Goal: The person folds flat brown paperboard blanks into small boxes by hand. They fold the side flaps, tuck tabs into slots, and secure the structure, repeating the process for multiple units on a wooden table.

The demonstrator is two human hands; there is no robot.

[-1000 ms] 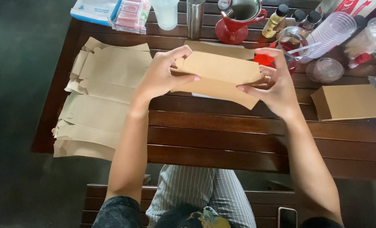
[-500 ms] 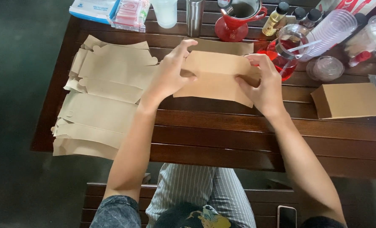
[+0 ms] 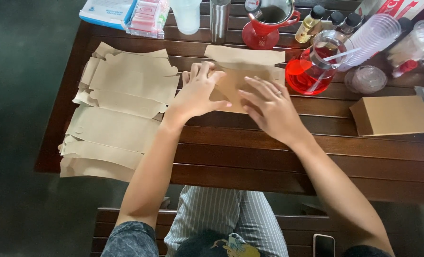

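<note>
Two hands lie flat on one brown cardboard box blank [image 3: 243, 78] at the middle of the slatted wooden bench [image 3: 278, 157]. The left hand [image 3: 197, 93] presses its near-left part, fingers loosely curled over the edge; the right hand [image 3: 269, 107] rests spread, palm down, on its near-right part. The blank's long axis runs left to right, its far flap sticking out beyond the fingertips. Left of it a stack of flat blanks [image 3: 119, 112] fans out, matte and creased; a folded box [image 3: 395, 114] sits well to the right, with a glass jug of red liquid [image 3: 312, 69] just beside the blank.
</note>
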